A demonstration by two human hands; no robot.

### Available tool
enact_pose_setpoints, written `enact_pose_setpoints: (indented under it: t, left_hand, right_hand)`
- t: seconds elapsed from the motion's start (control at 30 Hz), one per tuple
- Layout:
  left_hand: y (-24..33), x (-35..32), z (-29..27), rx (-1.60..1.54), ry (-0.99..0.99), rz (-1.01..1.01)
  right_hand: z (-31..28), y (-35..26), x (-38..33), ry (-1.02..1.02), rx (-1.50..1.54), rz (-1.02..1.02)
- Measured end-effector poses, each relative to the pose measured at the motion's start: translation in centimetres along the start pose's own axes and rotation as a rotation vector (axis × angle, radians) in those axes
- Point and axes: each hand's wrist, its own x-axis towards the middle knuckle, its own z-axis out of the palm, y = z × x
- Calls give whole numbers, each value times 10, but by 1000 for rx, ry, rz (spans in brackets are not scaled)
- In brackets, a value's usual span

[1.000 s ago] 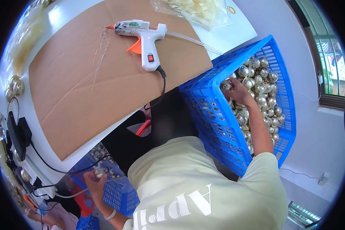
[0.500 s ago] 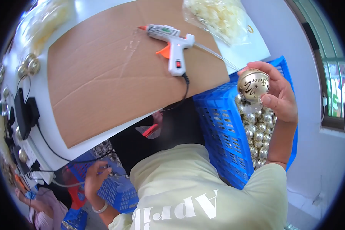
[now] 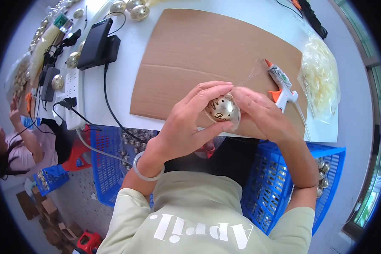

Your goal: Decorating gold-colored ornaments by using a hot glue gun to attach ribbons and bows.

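Note:
A shiny gold bauble (image 3: 222, 111) with dark printed lettering and stars is held just above the front edge of the cardboard sheet (image 3: 190, 55). My left hand (image 3: 194, 114) is closed around its left side, thumb below and fingers over the top. My right hand (image 3: 262, 111) presses against its upper right, the fingertips bent and slightly blurred. A bit of clear film shows along the bauble's right side, by the right palm. Just beyond the right hand, a white glue gun (image 3: 284, 89) with an orange trigger and tip lies on the cardboard.
A bag of cream pieces (image 3: 319, 80) lies at the right. Blue crates of baubles (image 3: 269, 186) stand below the table on both sides. At left are a black adapter (image 3: 96, 44), a power strip (image 3: 74, 95), cables and several baubles. Another person (image 3: 38, 139) sits at far left.
My right hand has brought the bauble from above the right crate to the table's front edge. My left hand has come up from below the table and taken hold of it. The view has shifted left.

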Motion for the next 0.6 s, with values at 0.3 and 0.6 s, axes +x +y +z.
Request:
enact_pose_setpoints:
  t: [0.3,0.6]
  left_hand:
    - [-28,-2,27,-43,128,-145]
    - [-38,-2,33,-104,121,-188]
  right_hand:
    - [-17,8,5,223,-672,-535]
    - [-41,12,10,103,-143,-547]
